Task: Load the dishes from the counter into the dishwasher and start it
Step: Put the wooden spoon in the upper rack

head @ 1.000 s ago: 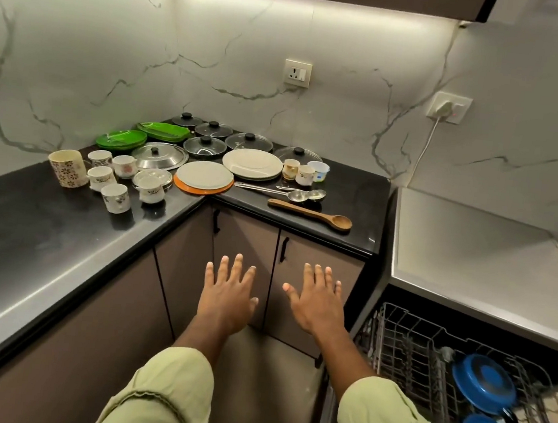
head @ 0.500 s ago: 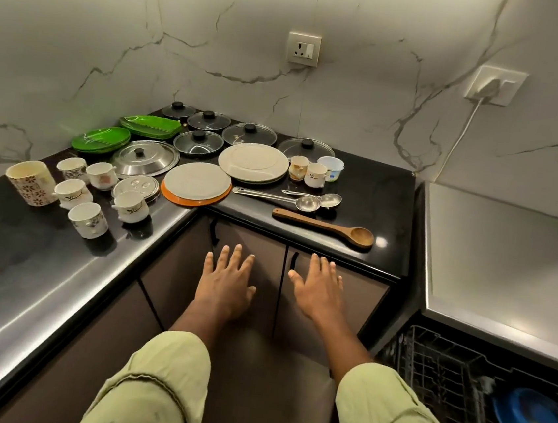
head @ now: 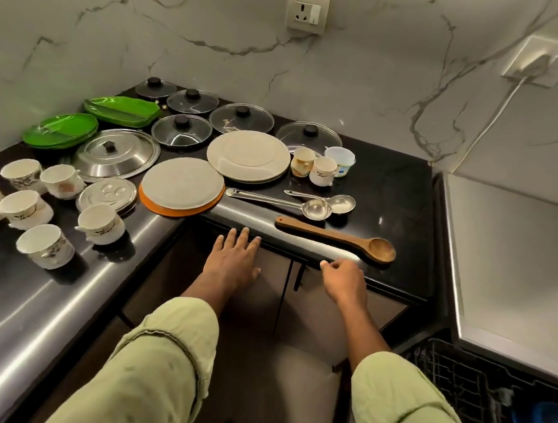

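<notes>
Text: none we can read | blue label (head: 343,172) on white tub (head: 340,155), past the fingertips of our right hand (head: 344,282): blurred

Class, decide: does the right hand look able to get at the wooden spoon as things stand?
Probably yes: the right hand hovers at the edge of the counter, just below the wooden spoon, with nothing lying between them.
</notes>
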Demonstrator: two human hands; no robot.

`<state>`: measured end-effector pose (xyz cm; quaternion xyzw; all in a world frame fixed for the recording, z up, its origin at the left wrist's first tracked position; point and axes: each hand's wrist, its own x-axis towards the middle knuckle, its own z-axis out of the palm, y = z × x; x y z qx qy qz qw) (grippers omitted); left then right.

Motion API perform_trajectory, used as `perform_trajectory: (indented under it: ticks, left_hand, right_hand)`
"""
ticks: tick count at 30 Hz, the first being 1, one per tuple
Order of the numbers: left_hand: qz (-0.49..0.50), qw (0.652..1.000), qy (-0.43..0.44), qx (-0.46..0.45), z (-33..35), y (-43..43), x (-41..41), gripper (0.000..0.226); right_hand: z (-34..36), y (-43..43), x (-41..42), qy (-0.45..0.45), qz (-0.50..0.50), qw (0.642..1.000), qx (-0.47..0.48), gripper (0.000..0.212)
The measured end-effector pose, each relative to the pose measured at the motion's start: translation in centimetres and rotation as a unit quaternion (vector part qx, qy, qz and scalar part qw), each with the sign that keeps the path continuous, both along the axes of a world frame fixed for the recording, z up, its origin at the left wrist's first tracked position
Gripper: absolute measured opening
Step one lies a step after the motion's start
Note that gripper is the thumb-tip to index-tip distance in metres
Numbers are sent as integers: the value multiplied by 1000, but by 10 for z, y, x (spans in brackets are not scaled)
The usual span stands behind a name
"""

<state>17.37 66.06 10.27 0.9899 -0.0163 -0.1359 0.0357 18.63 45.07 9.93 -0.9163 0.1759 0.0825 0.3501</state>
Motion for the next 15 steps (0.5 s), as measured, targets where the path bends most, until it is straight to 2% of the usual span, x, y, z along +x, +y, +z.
perform_trajectory:
  ticks: [10,12,15]
  left_hand:
    - [-126,990,46,45,-24,31,105,74]
    - [-152,986,60,44,-33,34,120,73]
    - [-165,985,37,37,-42,37,132,74]
  right_hand:
    - [-17,25,81,30,-187,981,53,44]
    - [-25,32,95,35,-234,969,71,43]
    - [-26,41,110,28,-318,942,107,42]
